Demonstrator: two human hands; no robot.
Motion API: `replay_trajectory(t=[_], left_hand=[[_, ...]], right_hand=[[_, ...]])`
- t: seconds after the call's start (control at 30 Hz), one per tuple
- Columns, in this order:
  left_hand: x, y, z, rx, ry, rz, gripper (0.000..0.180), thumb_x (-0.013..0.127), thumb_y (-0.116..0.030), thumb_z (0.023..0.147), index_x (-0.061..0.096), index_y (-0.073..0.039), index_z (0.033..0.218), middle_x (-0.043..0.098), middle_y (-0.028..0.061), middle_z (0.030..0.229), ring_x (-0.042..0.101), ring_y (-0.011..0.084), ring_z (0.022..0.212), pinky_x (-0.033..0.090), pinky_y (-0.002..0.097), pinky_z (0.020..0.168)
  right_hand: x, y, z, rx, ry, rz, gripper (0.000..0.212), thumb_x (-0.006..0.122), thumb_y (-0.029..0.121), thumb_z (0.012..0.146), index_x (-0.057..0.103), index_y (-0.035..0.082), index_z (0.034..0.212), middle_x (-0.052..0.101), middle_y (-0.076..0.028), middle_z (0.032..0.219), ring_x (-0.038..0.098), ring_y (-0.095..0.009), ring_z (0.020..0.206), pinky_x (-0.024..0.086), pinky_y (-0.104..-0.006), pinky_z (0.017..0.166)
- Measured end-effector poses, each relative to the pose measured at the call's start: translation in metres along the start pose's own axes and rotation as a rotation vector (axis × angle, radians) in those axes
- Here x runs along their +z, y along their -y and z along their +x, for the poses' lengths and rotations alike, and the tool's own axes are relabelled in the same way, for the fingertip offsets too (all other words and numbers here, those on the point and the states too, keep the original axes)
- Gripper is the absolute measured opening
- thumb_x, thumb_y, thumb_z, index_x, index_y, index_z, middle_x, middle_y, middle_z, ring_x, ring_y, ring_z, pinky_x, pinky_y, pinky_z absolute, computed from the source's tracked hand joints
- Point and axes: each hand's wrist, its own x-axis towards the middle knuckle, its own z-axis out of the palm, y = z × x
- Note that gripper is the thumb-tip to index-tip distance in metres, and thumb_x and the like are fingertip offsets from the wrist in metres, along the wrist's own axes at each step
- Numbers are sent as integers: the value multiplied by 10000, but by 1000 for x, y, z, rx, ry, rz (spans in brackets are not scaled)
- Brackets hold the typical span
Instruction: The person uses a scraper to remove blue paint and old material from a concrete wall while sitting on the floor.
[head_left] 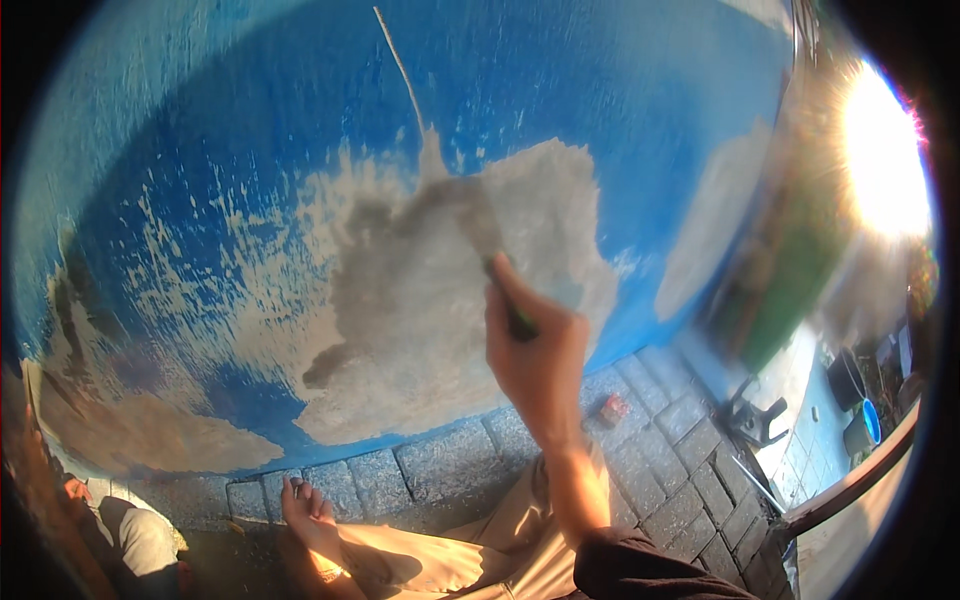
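Note:
My right hand (540,345) is closed around the dark green handle of a hand tool (480,225). The tool's grey-brown head is smeared by motion, so I cannot tell whether it is a brush or a scraper. It lies over the upper part of a large bare grey patch (540,205) on a blue painted wall (660,120). Darker, damp-looking grey spreads left of the tool. A thin pale line (398,65) runs up the wall from the patch. My left hand is out of view.
Grey paving blocks (450,470) meet the wall's foot, near my bare foot (310,510) and beige trousers (430,560). A small reddish object (612,408) lies on the paving. Another person's knee (148,540) shows at lower left. Buckets (862,428) stand right, below bright sun.

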Motion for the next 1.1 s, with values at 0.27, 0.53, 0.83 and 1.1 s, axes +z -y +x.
replay_trajectory(t=[0.27,0.53,0.83,1.1], left_hand=[[11,-1,-9,50,-31,5,259,563,-364,901,497,-117,858,397,-38,672,273,60,455,189,207,374],[-1,9,12,73,25,-30,262,557,-370,903,515,-119,841,406,-35,659,280,61,425,178,199,352],[10,2,1,48,-19,-7,283,577,-390,891,496,-124,834,400,-45,672,271,55,463,176,201,387],[9,0,-4,42,6,0,292,601,-404,871,486,-140,826,385,-50,667,259,50,475,165,206,399]], right_hand=[[39,-26,-21,-29,-114,-71,382,663,62,782,662,191,1142,491,-89,532,490,-191,403,385,-313,412],[76,-65,-26,-161,-252,-69,465,679,43,764,629,219,1192,465,-55,549,450,-170,387,389,-301,400],[27,-22,-23,-53,-77,-43,441,664,59,775,628,198,1192,460,-66,528,465,-182,385,392,-318,399],[18,6,-12,0,-6,-108,376,650,88,776,650,149,1147,498,-123,519,509,-253,400,400,-351,409]])
